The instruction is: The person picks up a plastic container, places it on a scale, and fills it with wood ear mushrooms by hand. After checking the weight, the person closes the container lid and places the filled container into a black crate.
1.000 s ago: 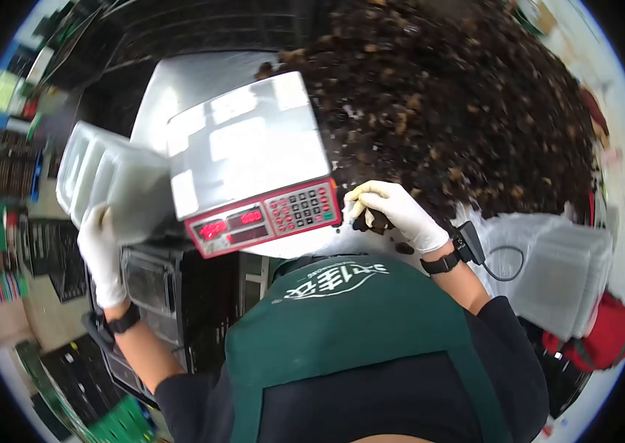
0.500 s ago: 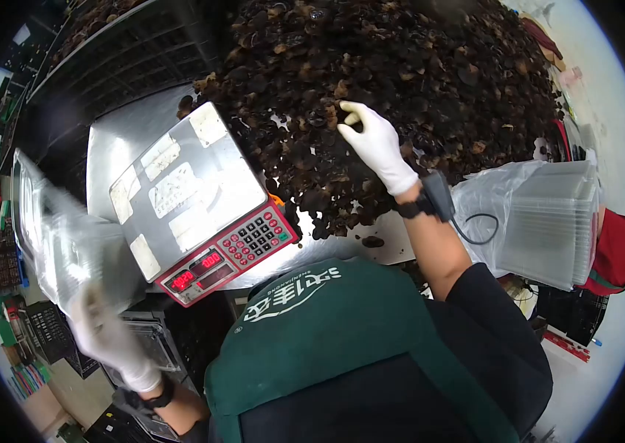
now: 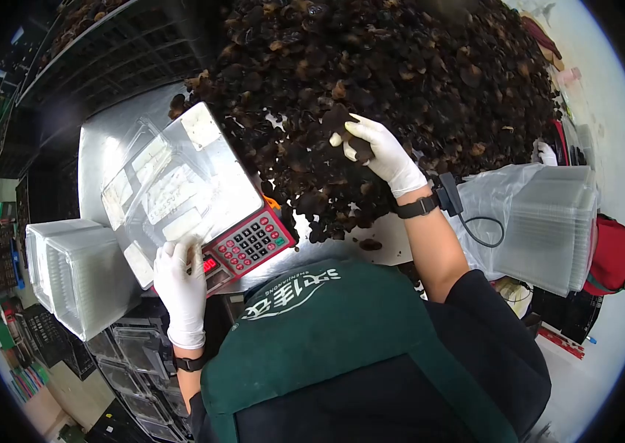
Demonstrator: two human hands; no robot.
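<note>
My left hand (image 3: 182, 288), in a white glove, is at the near edge of the scale (image 3: 205, 166), its fingers pinched on the rim of a clear plastic tray (image 3: 157, 173) that lies over the metal plate. The fingers partly cover the red display. My right hand (image 3: 379, 151), also gloved, holds a few dark brown mushroom pieces (image 3: 338, 122) between thumb and fingers, above the near side of a large heap of dark mushrooms (image 3: 416, 66).
A stack of clear trays (image 3: 80, 277) stands left of the scale. More clear trays (image 3: 548, 221), partly in a plastic bag, are at the right beside a red object (image 3: 611, 255). Black crates (image 3: 124, 55) stand at the upper left. Another gloved hand (image 3: 546, 153) shows at the right.
My left hand has moved right from the tray stack to the scale, and a clear tray now lies on the plate. My right hand has closed on mushroom pieces. The other gloved hand has appeared.
</note>
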